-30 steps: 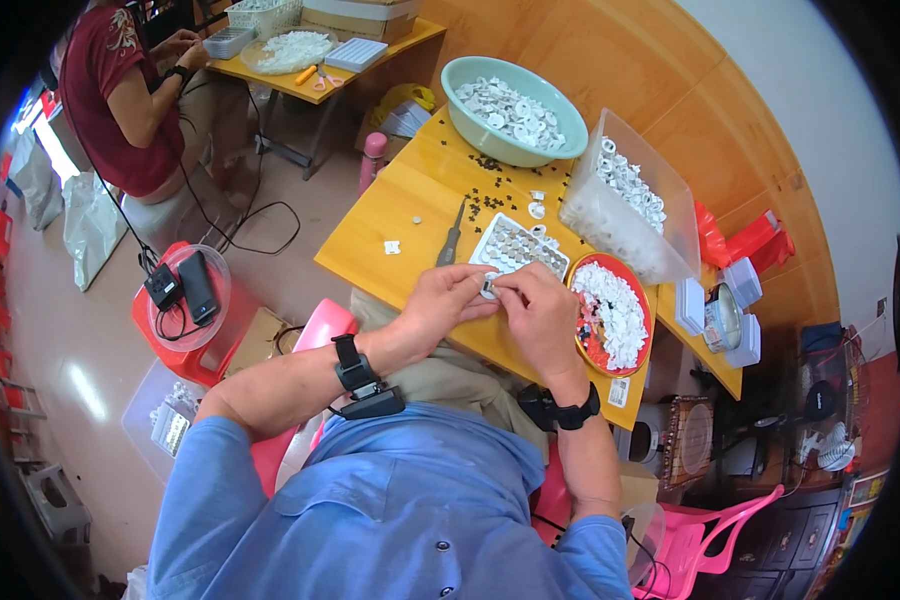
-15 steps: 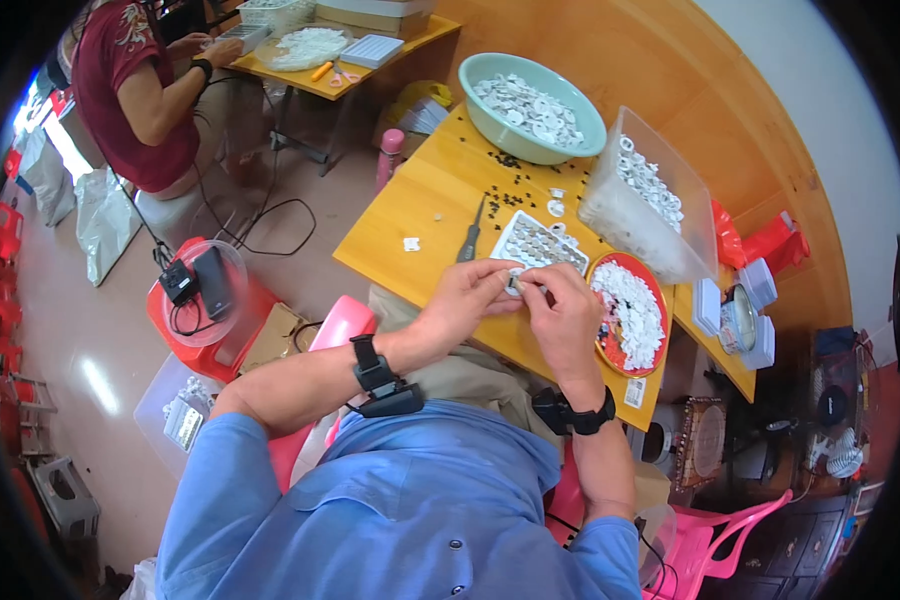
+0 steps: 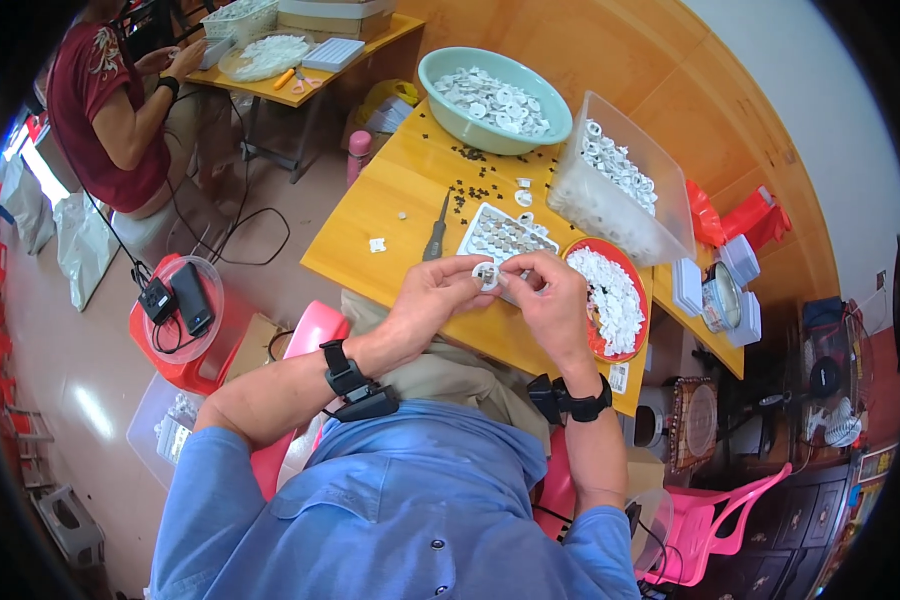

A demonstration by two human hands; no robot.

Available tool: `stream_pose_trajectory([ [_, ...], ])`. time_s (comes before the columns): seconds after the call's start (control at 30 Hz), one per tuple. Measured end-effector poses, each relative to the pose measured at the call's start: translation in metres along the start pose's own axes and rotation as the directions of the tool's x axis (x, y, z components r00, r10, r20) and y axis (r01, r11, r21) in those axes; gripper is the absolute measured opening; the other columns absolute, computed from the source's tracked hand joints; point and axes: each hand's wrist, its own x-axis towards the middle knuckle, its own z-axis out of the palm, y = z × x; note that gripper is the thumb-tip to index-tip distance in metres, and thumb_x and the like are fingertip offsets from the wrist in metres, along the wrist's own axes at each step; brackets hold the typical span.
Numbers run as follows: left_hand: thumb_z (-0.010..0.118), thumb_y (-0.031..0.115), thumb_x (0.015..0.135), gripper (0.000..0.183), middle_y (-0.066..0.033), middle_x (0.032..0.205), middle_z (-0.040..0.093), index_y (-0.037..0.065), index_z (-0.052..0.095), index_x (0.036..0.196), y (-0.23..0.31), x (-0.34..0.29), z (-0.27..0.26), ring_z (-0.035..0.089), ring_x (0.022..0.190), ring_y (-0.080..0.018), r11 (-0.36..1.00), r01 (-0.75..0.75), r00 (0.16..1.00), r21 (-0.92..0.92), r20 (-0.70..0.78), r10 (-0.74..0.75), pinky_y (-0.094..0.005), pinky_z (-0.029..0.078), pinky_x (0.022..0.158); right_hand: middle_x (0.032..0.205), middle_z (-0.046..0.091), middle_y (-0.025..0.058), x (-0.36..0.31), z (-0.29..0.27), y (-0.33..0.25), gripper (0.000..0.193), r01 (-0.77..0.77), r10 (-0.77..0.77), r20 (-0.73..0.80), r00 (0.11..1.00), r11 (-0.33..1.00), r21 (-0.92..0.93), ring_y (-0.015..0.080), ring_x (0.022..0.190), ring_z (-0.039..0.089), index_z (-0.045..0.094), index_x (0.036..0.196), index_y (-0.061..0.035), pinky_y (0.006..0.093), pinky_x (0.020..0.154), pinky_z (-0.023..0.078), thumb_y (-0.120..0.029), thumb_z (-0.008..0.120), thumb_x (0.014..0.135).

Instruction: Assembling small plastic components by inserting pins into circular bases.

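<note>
A small round white plastic part [image 3: 486, 276] with a dark middle is pinched at its left edge by the thumb and fingers of my left hand [image 3: 436, 297]. The fingertips of my right hand [image 3: 548, 305] close at the right edge of the same part; any smaller piece between them is too small to make out. Just beyond my hands lies a white tray [image 3: 464, 240] filled with small greyish round pieces. Left of it is a dark-handled screwdriver [image 3: 435, 238]. A red round dish [image 3: 622, 353] of small white plastic pieces sits beside my right hand.
Small black pieces [image 3: 475, 190] are scattered on the yellow table [image 3: 355, 245]. A pale green basin [image 3: 560, 135] and a clear plastic bin [image 3: 620, 225], both holding white parts, stand at the back. A pink bottle [image 3: 358, 155] stands past the table's left edge. Another person [image 3: 120, 130] works at the far left.
The white part was mostly covered by both hands' fingers; now its round face shows between them. My right fingers have drawn back slightly. The whole view has shifted a little, moving the table leftward.
</note>
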Motion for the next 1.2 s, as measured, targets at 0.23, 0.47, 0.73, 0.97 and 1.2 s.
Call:
stream_pose_trajectory([
  [0.23,0.060,0.005,0.096,0.031,-0.0144,0.118,0.065,-0.007,0.055,0.124,0.003,-0.002,0.001,0.067,0.104,-0.0200,0.994,-0.004,1.000,0.106,-0.014,0.006,-0.0304,0.055,0.095,0.082,0.068,0.0064,0.000,-0.002,0.002,0.011,0.020,-0.020,-0.011,1.000,0.999,0.041,0.0126,0.059,0.056,0.071,0.090,-0.0022,0.0267,0.056,0.044,-0.005,0.073,0.079],
  [0.47,0.061,0.006,0.095,0.031,-0.0146,0.113,0.067,-0.008,0.057,0.122,0.003,-0.002,0.002,0.068,0.100,-0.0200,0.987,-0.032,0.999,0.155,-0.003,0.033,-0.0296,0.055,0.092,0.081,0.068,0.0071,0.001,-0.003,0.004,0.011,0.044,-0.045,0.016,0.999,0.998,0.033,0.0133,0.060,0.056,0.071,0.090,-0.0026,0.0273,0.057,0.045,-0.006,0.071,0.080],
  [0.73,0.061,0.007,0.095,0.024,-0.0141,0.108,0.069,-0.007,0.061,0.115,0.007,-0.001,0.000,0.069,0.095,-0.0188,0.977,-0.015,0.999,0.211,-0.025,0.021,-0.0295,0.057,0.088,0.080,0.068,0.0071,0.001,-0.003,0.006,0.010,0.036,-0.037,0.017,0.999,0.998,0.044,0.0128,0.059,0.056,0.071,0.090,-0.0028,0.0268,0.056,0.045,-0.006,0.072,0.080],
  [0.97,0.064,0.011,0.095,0.025,-0.0130,0.104,0.070,-0.006,0.063,0.114,0.005,0.001,0.002,0.069,0.092,-0.0177,0.995,-0.013,0.999,0.098,-0.049,0.018,-0.0292,0.057,0.086,0.080,0.068,0.0052,0.001,-0.005,0.001,0.010,0.022,-0.024,0.019,1.000,0.998,0.064,0.0106,0.059,0.055,0.071,0.090,-0.0022,0.0256,0.056,0.044,-0.005,0.072,0.080],
  [1.2,0.064,0.015,0.095,0.029,-0.0120,0.100,0.070,-0.006,0.063,0.115,0.002,-0.011,0.009,0.069,0.089,-0.0165,0.968,0.115,0.989,0.224,0.061,-0.132,-0.0283,0.057,0.082,0.079,0.067,0.0046,0.024,-0.011,-0.008,0.009,-0.008,0.009,-0.010,1.000,0.996,0.090,0.0070,0.059,0.052,0.072,0.089,-0.0017,0.0234,0.056,0.043,-0.003,0.071,0.080],
])
